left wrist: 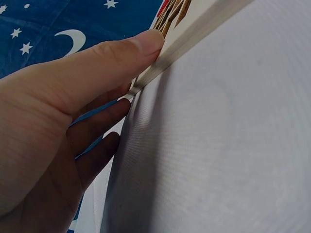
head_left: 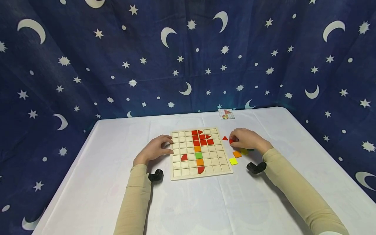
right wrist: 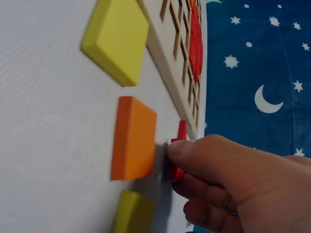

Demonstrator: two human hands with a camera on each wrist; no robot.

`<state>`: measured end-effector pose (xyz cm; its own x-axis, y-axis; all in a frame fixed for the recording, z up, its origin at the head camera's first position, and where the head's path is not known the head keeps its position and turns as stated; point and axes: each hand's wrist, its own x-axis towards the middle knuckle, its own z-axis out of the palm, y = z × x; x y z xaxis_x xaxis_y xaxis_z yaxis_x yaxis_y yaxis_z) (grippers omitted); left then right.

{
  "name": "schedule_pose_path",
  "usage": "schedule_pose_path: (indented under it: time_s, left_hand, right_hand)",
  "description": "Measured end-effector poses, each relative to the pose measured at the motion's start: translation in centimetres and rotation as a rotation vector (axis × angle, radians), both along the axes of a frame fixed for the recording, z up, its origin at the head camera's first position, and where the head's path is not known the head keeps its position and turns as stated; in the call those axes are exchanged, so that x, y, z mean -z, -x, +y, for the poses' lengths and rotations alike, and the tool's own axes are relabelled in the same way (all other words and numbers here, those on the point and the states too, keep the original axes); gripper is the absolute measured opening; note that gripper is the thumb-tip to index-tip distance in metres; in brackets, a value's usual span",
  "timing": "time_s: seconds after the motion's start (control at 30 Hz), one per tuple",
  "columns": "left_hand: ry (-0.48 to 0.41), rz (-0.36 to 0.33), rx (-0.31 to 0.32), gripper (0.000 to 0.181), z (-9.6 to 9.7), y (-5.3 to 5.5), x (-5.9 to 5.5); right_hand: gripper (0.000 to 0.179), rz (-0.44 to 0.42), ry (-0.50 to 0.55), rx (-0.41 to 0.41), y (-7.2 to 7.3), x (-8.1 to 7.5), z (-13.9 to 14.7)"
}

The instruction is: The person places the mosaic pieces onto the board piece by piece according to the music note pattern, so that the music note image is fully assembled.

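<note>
A wooden grid board [head_left: 217, 160] lies on the table with red, orange and green pieces set in its cells. My left hand [head_left: 155, 148] is at the board's left edge; in the left wrist view the thumb rests on that edge, the other fingers stretched out beyond. To the right of the board, my right hand [head_left: 246, 138] pinches a small red piece [right wrist: 174, 165] between thumb and fingers, its outline partly hidden. Close by lie a red triangle [head_left: 225, 138], an orange square [head_left: 237, 154], a yellow square [head_left: 233, 161] and another yellow piece [head_left: 244, 151].
A small pattern card [head_left: 226, 114] lies at the table's back edge. A white cloth [head_left: 188, 205] covers the table. Behind and at the sides hangs a dark blue curtain [head_left: 158, 65] with moons and stars. Each wrist carries a black camera mount [head_left: 155, 175].
</note>
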<state>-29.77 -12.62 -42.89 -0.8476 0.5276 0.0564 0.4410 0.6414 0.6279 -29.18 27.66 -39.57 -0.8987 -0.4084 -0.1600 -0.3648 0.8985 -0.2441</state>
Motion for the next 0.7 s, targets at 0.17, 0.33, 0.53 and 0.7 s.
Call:
schedule_pose_path:
  time_s: [0.17, 0.33, 0.53, 0.7]
  left_hand:
    - [0.005, 0.003, 0.001, 0.043, 0.0, 0.1, 0.0]
    - [0.010, 0.009, 0.002, 0.044, 0.0, 0.1, 0.0]
    - [0.012, 0.003, 0.002, 0.044, -0.1, 0.1, 0.1]
    - [0.017, 0.000, -0.003, 0.044, 0.0, 0.1, 0.1]
  right_hand:
    - [0.025, 0.017, 0.015, -0.004, -0.2, -0.6, -1.2]
    - [0.023, 0.064, 0.055, -0.094, -1.0, -1.2, -4.3]
    - [0.019, 0.104, 0.054, -0.253, -2.3, -1.2, -9.1]
    - [0.017, 0.114, 0.054, -0.299, -2.6, -0.7, -12.0]
